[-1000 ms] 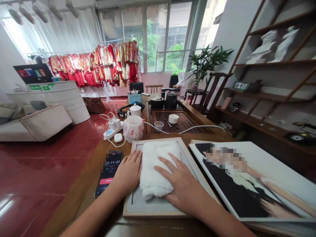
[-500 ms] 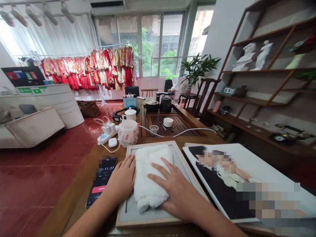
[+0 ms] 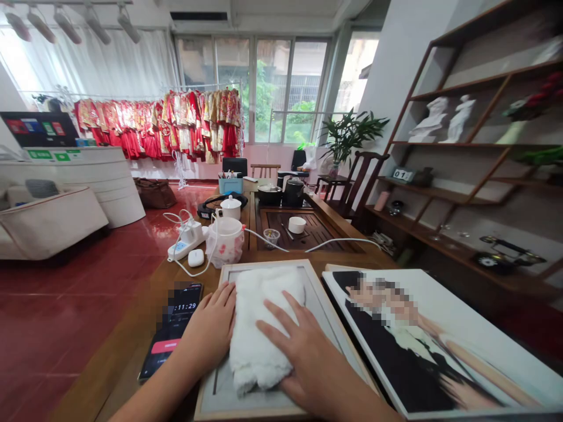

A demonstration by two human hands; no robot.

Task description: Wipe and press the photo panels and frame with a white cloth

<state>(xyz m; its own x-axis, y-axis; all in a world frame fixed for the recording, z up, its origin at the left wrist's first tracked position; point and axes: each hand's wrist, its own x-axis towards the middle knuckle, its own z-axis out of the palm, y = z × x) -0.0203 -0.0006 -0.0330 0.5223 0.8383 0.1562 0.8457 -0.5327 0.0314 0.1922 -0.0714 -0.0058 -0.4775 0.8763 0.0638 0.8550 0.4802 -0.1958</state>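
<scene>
A folded white towel (image 3: 259, 319) lies on a light wooden picture frame (image 3: 328, 328) flat on the wooden table (image 3: 145, 316). My right hand (image 3: 303, 357) rests flat on the towel's right side with fingers spread, open. My left hand (image 3: 211, 331) lies flat on the frame's left edge, fingers together and touching the towel's left side. A phone (image 3: 173, 328) showing a timer lies just left of my left hand.
A large printed photo board (image 3: 440, 346) lies to the right of the frame. Behind stand a floral teapot (image 3: 226, 240), power strip with cables (image 3: 187, 240), a tea tray (image 3: 303, 225) with kettles and cups. Shelves stand at right, a sofa and red garments rack at left.
The view has tilted up and shifted slightly; both hands and the towel sit a little lower in the picture. The hands keep their places on the towel and frame.
</scene>
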